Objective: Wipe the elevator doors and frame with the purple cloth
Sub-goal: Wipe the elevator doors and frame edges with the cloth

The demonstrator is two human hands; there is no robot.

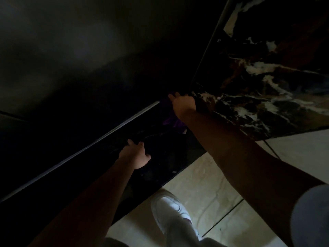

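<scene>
We find the purple cloth [173,122] low in the dim corner where the dark elevator door [80,68] meets the black, white-veined marble frame [267,77]. Only a few folds of it show, hanging just below the right hand [183,106] and above the dark threshold strip [160,166].

The right hand presses against the bottom of that corner with the fingers curled forward over the cloth, holding it to the surface; the fingertips themselves are lost in shadow. Its bare forearm runs down to a grey short sleeve [311,216] at the lower right.

The left hand [136,155] reaches toward the threshold strip, near the pale metal sill rail [89,148] that crosses the view on a slant. Its fingers are loosely bent and we see nothing in them; whether they touch the strip we cannot tell.

Below the hands lies a pale tiled floor [204,184], and on it a white shoe [170,211] with a light trouser leg.
</scene>
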